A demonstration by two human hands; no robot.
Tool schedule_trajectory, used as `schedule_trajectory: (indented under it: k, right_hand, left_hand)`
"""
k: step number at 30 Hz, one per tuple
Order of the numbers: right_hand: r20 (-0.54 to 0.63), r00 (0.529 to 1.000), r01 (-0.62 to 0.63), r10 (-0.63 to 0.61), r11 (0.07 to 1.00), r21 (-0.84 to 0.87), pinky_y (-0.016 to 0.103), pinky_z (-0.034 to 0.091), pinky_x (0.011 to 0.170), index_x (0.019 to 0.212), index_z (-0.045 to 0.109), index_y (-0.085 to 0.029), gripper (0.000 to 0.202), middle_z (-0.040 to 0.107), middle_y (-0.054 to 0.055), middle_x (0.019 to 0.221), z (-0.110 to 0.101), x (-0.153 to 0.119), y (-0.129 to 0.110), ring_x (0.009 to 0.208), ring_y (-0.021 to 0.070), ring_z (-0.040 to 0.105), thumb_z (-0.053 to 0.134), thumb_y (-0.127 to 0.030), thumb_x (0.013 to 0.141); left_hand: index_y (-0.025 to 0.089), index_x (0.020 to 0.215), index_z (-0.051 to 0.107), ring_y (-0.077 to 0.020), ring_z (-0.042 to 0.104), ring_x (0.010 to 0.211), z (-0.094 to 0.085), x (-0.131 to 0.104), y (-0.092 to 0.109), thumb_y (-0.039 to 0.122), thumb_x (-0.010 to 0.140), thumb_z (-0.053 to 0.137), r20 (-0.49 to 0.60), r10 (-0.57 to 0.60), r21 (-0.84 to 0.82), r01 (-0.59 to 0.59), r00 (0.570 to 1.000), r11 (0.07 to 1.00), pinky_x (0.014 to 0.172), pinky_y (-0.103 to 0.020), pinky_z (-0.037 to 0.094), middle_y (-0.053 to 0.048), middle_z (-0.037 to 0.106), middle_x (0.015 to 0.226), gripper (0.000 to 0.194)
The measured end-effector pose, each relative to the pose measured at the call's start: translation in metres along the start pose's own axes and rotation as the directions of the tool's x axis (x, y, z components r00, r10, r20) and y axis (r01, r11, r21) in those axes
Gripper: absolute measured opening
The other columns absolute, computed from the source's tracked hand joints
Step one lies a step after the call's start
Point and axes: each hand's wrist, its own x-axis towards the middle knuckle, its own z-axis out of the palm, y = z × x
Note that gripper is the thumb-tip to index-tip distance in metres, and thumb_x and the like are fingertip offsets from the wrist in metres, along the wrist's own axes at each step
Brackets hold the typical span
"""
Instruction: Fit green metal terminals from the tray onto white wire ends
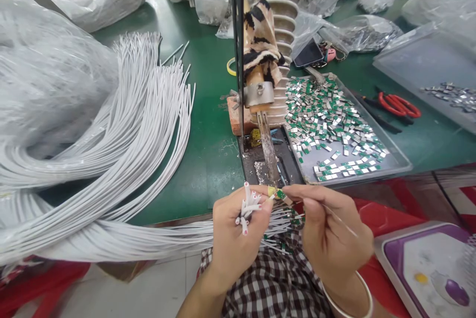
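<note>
My left hand (pixel 241 229) closes round white cables (pixel 249 206). My right hand (pixel 332 229) pinches, apparently, a green board (pixel 280 193). I read no lettering.

two hands (pixel 240 238) (pixel 334 231), one soldering iron (pixel 268 147), one phone (pixel 308 55)

From my remote seat I can see a dark-brown-and-white checked cloth garment (pixel 275 283) over the lap, a smooth, pale, rounded bangle (pixel 368 295) on the right wrist, and a small yellow wrap (pixel 271 191) around a left fingertip.
</note>
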Motion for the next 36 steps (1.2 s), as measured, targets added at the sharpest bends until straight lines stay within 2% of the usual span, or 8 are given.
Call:
schedule_trajectory:
  k: [4, 10, 13, 18, 24, 31, 36]
  right_hand:
    - [0.038, 0.989, 0.144, -0.143, 0.988, -0.051, 0.033, 0.063, 0.083, 0.107, 0.068, -0.023, 0.029, 0.075, 0.005, 0.104, -0.004, 0.002, -0.002, 0.092, 0.0206, 0.074, 0.064, -0.006, 0.084]
    - [0.021, 0.982, 0.189, -0.188, 0.976, -0.108, 0.031, 0.062, 0.087, 0.11, 0.069, -0.022, 0.033, 0.073, 0.005, 0.107, -0.004, 0.008, -0.008, 0.095, 0.0191, 0.071, 0.067, -0.004, 0.082]
    - [0.023, 0.974, 0.225, -0.224, 0.969, -0.103, 0.028, 0.061, 0.088, 0.109, 0.069, -0.02, 0.033, 0.073, 0.005, 0.108, -0.005, 0.011, -0.012, 0.095, 0.0174, 0.071, 0.068, -0.003, 0.081]
    - [0.068, 0.979, 0.195, -0.193, 0.98, -0.033, 0.028, 0.061, 0.087, 0.104, 0.069, -0.016, 0.027, 0.072, 0.007, 0.104, -0.009, 0.012, -0.013, 0.095, 0.017, 0.07, 0.065, -0.002, 0.082]
    - [0.06, 0.99, 0.126, -0.128, 0.992, 0.023, 0.031, 0.062, 0.084, 0.101, 0.068, -0.018, 0.024, 0.072, 0.006, 0.1, -0.006, 0.009, -0.007, 0.094, 0.0174, 0.07, 0.062, -0.003, 0.084]
    - [0.02, 0.981, 0.193, -0.192, 0.977, -0.089, 0.031, 0.062, 0.086, 0.11, 0.069, -0.022, 0.035, 0.072, 0.005, 0.107, -0.003, 0.01, -0.009, 0.095, 0.0182, 0.071, 0.068, -0.003, 0.081]
    - [0.058, 0.979, 0.2, -0.196, 0.977, -0.069, 0.029, 0.061, 0.086, 0.108, 0.07, -0.019, 0.031, 0.072, 0.006, 0.106, -0.006, 0.013, -0.013, 0.094, 0.0168, 0.07, 0.068, -0.003, 0.081]
  left_hand:
    - [0.017, 0.067, 0.067, -0.0177, 0.069, 0.073, -0.003, 0.004, 0.003, 0.011, 0.084, 0.059, 0.001, -0.021, 0.013, 0.021, 1.0, 1.0, 0.065, -0.025, 0.05, -0.003, 0.075, 0.077, 0.02]
    - [0.019, 0.065, 0.065, -0.017, 0.068, 0.077, -0.005, 0.009, 0.009, 0.012, 0.084, 0.06, 0.007, -0.027, -0.01, 0.027, 1.0, 1.0, 0.06, -0.022, 0.048, 0.0, 0.073, 0.073, 0.021]
    - [0.019, 0.065, 0.065, -0.0165, 0.068, 0.079, -0.005, 0.008, 0.009, 0.011, 0.084, 0.059, 0.008, -0.054, -0.053, 0.055, 0.998, 0.997, 0.063, -0.022, 0.049, 0.0, 0.073, 0.076, 0.022]
    - [0.018, 0.066, 0.066, -0.0155, 0.068, 0.076, -0.006, 0.004, 0.004, 0.009, 0.085, 0.058, 0.047, -0.1, -0.145, 0.106, 0.994, 0.984, 0.071, -0.025, 0.051, -0.001, 0.076, 0.084, 0.022]
    - [0.018, 0.066, 0.066, -0.0136, 0.066, 0.069, -0.005, 0.002, 0.001, 0.01, 0.085, 0.06, 0.041, -0.087, -0.094, 0.091, 0.995, 0.991, 0.068, -0.024, 0.05, 0.0, 0.076, 0.082, 0.021]
    - [0.019, 0.066, 0.066, -0.0145, 0.066, 0.071, -0.004, 0.007, 0.007, 0.012, 0.085, 0.06, 0.011, -0.075, -0.09, 0.075, 0.997, 0.993, 0.062, -0.023, 0.049, 0.001, 0.075, 0.079, 0.021]
    - [0.02, 0.069, 0.066, -0.0134, 0.067, 0.074, -0.005, 0.005, 0.006, 0.009, 0.086, 0.061, 0.023, -0.057, -0.12, 0.059, 0.998, 0.991, 0.069, -0.023, 0.05, 0.003, 0.075, 0.082, 0.021]
